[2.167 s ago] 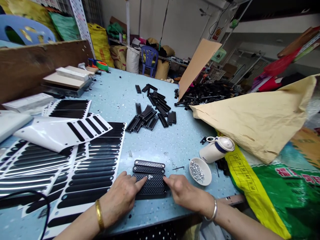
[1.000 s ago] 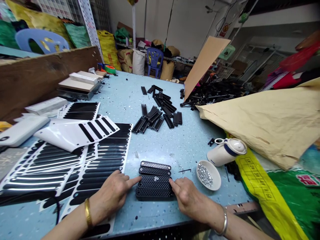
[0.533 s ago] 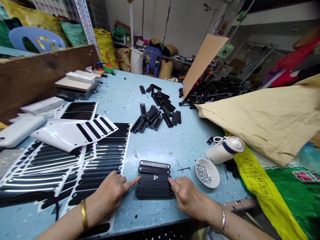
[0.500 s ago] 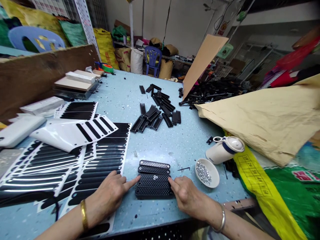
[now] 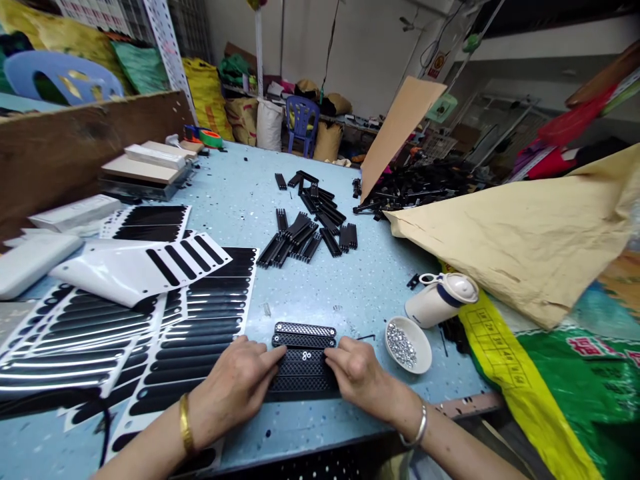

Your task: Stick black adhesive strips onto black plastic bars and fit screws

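Note:
Several black textured bars (image 5: 305,367) lie side by side at the table's near edge, with a few small silver rings (image 5: 307,356) on a middle one. My left hand (image 5: 239,375) is closed at the bars' left ends, its fingertips pressed on a middle bar. At their right ends my right hand (image 5: 361,371) is closed too, thumb and fingers together on the same bar. Two bars (image 5: 305,335) at the far side of the row have silver pieces at their ends. A white bowl (image 5: 424,347) of small silver parts sits right of my right hand.
Sheets of black strips (image 5: 200,320) cover the left of the table. Black slotted parts (image 5: 300,233) are heaped further back. A white lidded cup (image 5: 433,303) stands beyond the bowl, near brown paper (image 5: 520,233). A small hex key (image 5: 367,337) lies behind my right hand.
Both hands have moved inward over the bar ends. My left hand has gone from one pointing finger to fingers pressed together. The whole view has shifted slightly.

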Action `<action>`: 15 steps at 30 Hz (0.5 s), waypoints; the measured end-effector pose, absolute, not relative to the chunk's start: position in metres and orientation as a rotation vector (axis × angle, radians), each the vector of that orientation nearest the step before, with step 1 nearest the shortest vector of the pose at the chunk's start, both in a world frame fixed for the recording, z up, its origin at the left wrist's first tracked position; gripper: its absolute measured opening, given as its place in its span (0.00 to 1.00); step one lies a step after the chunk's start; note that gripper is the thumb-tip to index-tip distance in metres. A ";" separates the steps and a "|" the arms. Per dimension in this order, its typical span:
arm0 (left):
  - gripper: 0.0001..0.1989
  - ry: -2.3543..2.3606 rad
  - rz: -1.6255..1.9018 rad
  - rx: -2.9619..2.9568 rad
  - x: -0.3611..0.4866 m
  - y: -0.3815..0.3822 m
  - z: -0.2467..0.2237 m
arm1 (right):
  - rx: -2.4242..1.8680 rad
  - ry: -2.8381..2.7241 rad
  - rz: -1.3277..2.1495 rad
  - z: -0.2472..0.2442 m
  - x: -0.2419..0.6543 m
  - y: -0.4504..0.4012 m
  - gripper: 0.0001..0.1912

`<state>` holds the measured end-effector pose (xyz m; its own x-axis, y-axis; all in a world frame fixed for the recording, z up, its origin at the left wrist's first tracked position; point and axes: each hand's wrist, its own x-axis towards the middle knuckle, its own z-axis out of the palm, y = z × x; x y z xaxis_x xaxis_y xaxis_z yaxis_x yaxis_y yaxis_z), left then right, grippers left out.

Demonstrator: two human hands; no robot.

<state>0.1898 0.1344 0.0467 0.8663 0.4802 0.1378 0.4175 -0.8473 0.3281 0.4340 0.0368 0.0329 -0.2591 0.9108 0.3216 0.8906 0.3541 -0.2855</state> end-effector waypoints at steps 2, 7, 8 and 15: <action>0.13 0.709 0.401 2.720 0.205 0.127 0.044 | -1.561 -2.208 0.105 0.034 0.424 0.045 0.13; 0.11 0.778 0.325 2.766 0.235 0.119 0.035 | -1.632 -2.292 0.188 0.032 0.407 0.056 0.10; 0.12 0.778 0.321 2.771 0.238 0.120 0.034 | -1.637 -2.306 0.182 0.031 0.406 0.057 0.11; 0.12 0.689 0.311 2.774 0.239 0.127 0.033 | -1.614 -2.334 0.220 0.031 0.406 0.056 0.11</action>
